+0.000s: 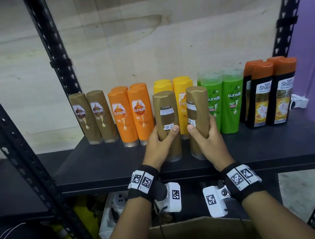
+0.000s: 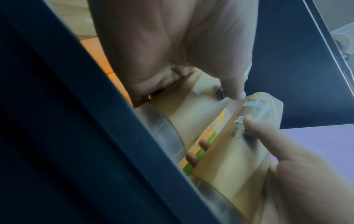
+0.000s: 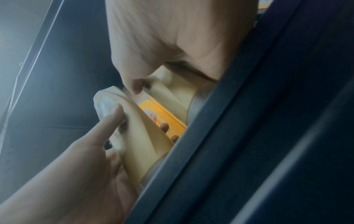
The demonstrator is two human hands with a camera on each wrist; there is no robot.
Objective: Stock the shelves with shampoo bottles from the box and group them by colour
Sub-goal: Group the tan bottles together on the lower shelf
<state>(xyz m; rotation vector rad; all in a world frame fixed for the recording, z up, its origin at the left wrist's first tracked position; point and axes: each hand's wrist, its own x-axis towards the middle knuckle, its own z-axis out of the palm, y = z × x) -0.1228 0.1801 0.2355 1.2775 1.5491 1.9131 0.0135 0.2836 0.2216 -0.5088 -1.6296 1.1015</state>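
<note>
Bottles everywhere on the shelf [image 1: 254, 147], so going left to right: two gold bottles on shelf [image 1: 93, 116] stand far left of the hands, then orange bottles [image 1: 132, 114], then yellow bottles [image 1: 180, 89] right behind both hands, green bottles [image 1: 227, 101] just right, black orange-capped bottles [image 1: 269, 91] far right. Left hand [image 1: 157, 145] wraps the left gold bottle [image 1: 167, 122]; right hand [image 1: 210, 139] wraps the right gold bottle [image 1: 197, 118], back labels facing the person (caps down). Bases probably touch the shelf; wrist views too blurred to confirm. Risk: sliding both left to the gold group could knock the orange ones over, since they sit in the path. Box [image 1: 201, 234] below the wrists.
</note>
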